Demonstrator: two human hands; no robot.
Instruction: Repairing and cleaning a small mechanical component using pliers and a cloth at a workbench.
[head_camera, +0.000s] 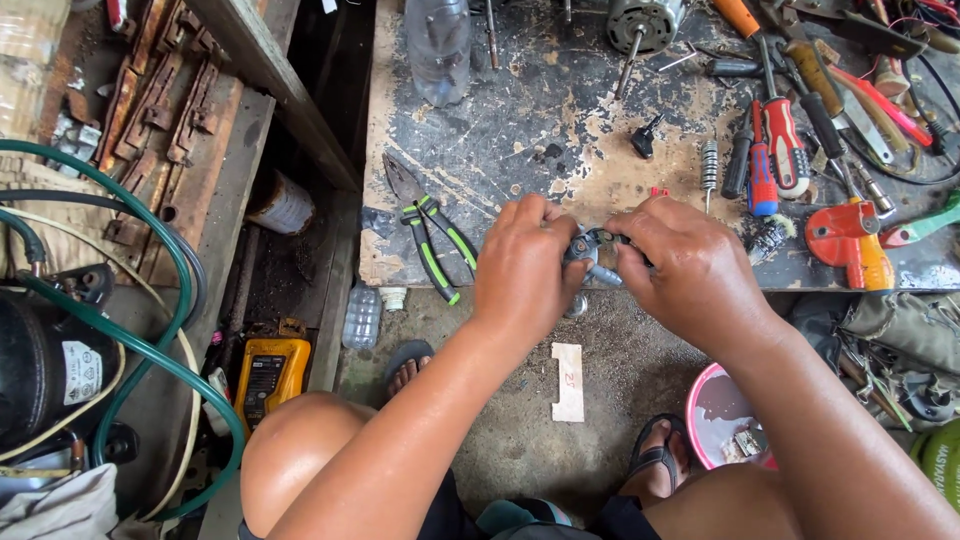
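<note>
Far left of the hands: a dark compressor (45, 365) sits on the floor, green hose (150, 330) looping round it, well apart from the work.
Below the left hand's side: a yellow meter (270, 375) lies on the floor beside the knee, near enough to grab.
Just left of the left hand: green-handled pliers (430, 235) rest at the bench (520, 130) edge, handles toward the person, parked for a quick pick-up.
Left hand (525, 265): clenched round one side of a small grey metal part (588, 255), bracing it.
The part: pinched between both hands, just off the front edge of the bench, held close and over the floor so both sides can be reached.
Right hand (690, 270): fingers curled on the other side of the part, gripping it; what the fingertips do is hidden.
Right of the right hand: red-and-blue screwdrivers (775, 155) lie side by side on the bench, and a red-orange tool (850, 240) beyond them.
Lower right: a pink bowl (715, 420) on the floor holds small bits.
</note>
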